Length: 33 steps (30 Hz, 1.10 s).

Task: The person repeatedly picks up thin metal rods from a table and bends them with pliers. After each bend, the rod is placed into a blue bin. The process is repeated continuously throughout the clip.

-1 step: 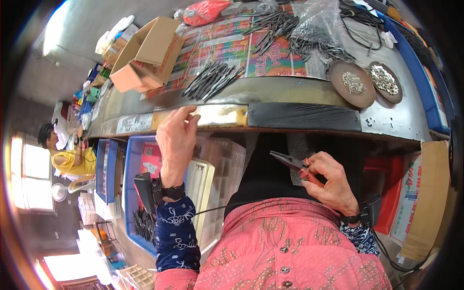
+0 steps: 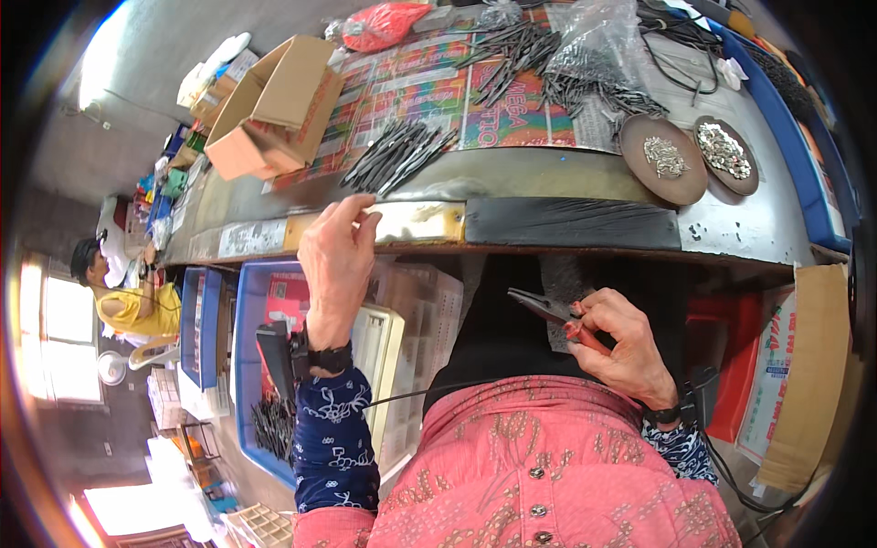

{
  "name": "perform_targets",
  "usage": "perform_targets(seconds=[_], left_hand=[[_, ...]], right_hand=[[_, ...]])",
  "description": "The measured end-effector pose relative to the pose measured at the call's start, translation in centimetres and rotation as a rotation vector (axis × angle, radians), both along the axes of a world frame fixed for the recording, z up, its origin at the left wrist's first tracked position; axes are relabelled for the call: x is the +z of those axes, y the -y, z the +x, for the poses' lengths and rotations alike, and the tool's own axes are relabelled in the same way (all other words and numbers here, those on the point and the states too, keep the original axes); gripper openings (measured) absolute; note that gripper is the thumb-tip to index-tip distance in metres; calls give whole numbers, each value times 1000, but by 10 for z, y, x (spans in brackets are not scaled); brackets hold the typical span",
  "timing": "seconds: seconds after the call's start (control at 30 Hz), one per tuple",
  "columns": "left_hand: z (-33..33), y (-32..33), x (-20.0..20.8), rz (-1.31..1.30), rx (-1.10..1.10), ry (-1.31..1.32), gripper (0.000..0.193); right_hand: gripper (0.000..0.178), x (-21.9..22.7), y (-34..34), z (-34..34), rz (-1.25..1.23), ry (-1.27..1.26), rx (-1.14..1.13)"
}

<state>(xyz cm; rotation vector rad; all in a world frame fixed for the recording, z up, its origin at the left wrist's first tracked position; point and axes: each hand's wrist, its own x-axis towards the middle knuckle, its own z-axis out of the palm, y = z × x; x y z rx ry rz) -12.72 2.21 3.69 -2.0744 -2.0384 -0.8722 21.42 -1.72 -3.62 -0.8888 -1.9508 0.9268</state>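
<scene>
My left hand is raised at the table's front edge, just below a pile of black strips. Its fingers are bent, a small gap shows between thumb and forefinger, and I see nothing held there. Low over my lap, my right hand grips pliers by their red handles. The metal jaws point up and to the left, with nothing visible between them. On the table's right side, one brown dish holds small silvery pins and another brown dish holds small shiny metal pieces.
An open cardboard box stands at the table's left. More black strips lie at the back beside a clear plastic bag. A blue crate is below the left edge. A person in yellow sits farther left.
My left hand has shifted very slightly toward the pile of black strips. My right hand keeps its grip on the pliers in nearly the same place.
</scene>
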Motion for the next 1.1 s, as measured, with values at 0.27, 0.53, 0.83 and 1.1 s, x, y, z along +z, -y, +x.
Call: perform_targets(seconds=[0.27,0.53,0.83,1.1], left_hand=[[24,-63,-17,82,-88,-46,14],[34,-85,-24,79,-102,-176,16],[38,-92,-31,123,-103,-277,12],[52,-75,-21,98,-193,28,8]], right_hand=[[17,2,-4,3,-37,27,-12],[19,-3,-7,2,-26,18,-54],[19,-1,-6,5,-20,50,-44],[18,7,-3,1,90,47,-102]])
